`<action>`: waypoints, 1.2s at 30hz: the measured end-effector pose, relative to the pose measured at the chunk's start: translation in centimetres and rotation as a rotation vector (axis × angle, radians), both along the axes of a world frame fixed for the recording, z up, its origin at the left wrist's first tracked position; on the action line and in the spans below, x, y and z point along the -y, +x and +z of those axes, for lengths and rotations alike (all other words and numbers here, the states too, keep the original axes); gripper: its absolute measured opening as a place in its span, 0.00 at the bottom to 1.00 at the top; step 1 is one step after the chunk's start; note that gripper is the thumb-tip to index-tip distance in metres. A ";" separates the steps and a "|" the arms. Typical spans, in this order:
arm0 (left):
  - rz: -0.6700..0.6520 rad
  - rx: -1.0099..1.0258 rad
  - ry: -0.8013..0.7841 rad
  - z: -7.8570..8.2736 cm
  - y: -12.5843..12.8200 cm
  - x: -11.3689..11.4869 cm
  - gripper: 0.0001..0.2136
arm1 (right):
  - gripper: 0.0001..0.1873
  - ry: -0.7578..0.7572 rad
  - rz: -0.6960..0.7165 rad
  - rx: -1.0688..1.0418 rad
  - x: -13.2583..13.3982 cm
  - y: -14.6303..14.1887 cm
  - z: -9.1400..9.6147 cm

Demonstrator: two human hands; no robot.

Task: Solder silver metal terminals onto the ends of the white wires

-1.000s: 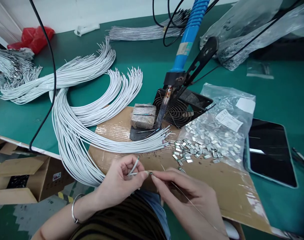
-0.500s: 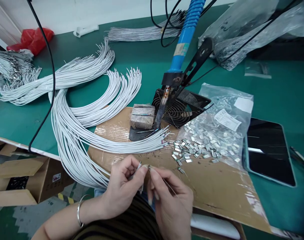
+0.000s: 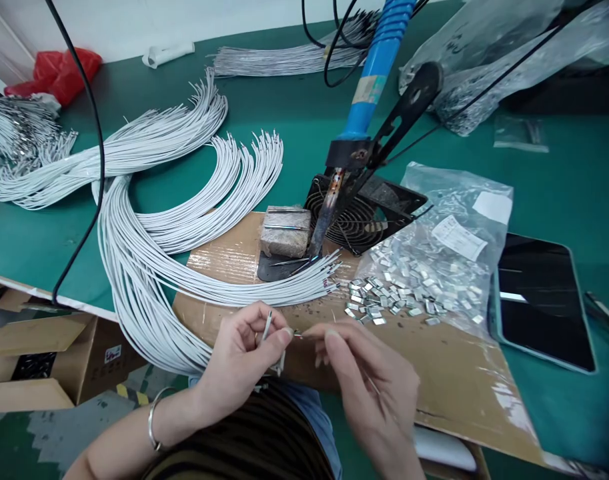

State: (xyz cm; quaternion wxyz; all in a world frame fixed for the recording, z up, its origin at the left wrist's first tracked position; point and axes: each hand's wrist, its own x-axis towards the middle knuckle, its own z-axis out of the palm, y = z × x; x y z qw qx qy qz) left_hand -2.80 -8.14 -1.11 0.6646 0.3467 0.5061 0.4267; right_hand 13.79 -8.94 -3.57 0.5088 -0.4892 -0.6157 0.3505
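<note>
My left hand (image 3: 239, 363) pinches the stripped end of a thin white wire (image 3: 267, 326) between thumb and forefinger, above the near edge of a cardboard sheet (image 3: 434, 380). My right hand (image 3: 369, 387) meets it fingertip to fingertip, pinching something tiny at the wire's tip that I cannot make out. A fan of white wires (image 3: 149, 280) curves in from the left, its ends lying under the tip of a blue-handled soldering iron (image 3: 364, 113) held in a black stand. Small metal terminals (image 3: 379, 303) are scattered just beyond my right hand.
A clear bag of terminals (image 3: 449, 253) lies right of the iron, over a black fan grille (image 3: 364, 217). A dark tablet (image 3: 544, 300) rests at the right. More wire bundles (image 3: 29, 140) lie at the left. A brown block (image 3: 287, 232) sits by the iron tip. Cardboard boxes (image 3: 44, 360) stand below the table edge.
Both hands have risen slightly toward the wire ends. My right hand has turned, its fingers now more spread behind the pinch. The wire end in my left hand points more upright.
</note>
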 end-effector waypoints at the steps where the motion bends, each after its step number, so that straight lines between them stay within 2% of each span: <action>1: -0.015 -0.024 0.003 0.1 0.0 0.0 0.17 | 0.14 -0.013 0.034 0.024 -0.4 0.4 0.2; 7: -0.082 -0.100 0.001 0.7 0.1 -0.1 0.12 | 0.15 0.057 0.216 0.084 -1.9 0.2 0.8; 11: -0.135 -0.112 -0.041 0.7 0.2 -0.3 0.11 | 0.14 0.101 0.202 0.067 -1.7 -0.3 0.0; 13: -0.130 -0.145 -0.049 0.6 0.2 -0.4 0.10 | 0.15 0.073 0.112 0.047 -1.4 0.2 -0.6; 16: -0.073 -0.192 -0.021 0.3 -0.1 -0.8 0.10 | 0.19 0.016 -0.164 -0.025 -0.7 2.4 -1.4; 18: -0.035 -0.189 -0.009 0.2 -0.2 -1.0 0.10 | 0.18 0.020 -0.351 -0.039 -0.2 4.5 -1.8; 20: -0.036 -0.178 -0.016 0.2 -0.3 -1.1 0.11 | 0.09 -0.042 -0.453 0.093 0.4 6.3 -2.3; 22: -0.052 -0.185 -0.026 0.3 -0.2 -1.2 0.10 | 0.05 -0.088 -0.419 0.251 0.8 7.4 -2.7; 28: -0.060 -0.231 -0.029 0.8 0.1 -1.4 0.10 | 0.11 -0.085 -0.233 0.487 1.3 7.0 -3.9; 36: -0.076 -0.228 -0.053 0.9 0.3 -1.6 0.13 | 0.15 -0.090 -0.258 0.532 1.4 6.8 -4.8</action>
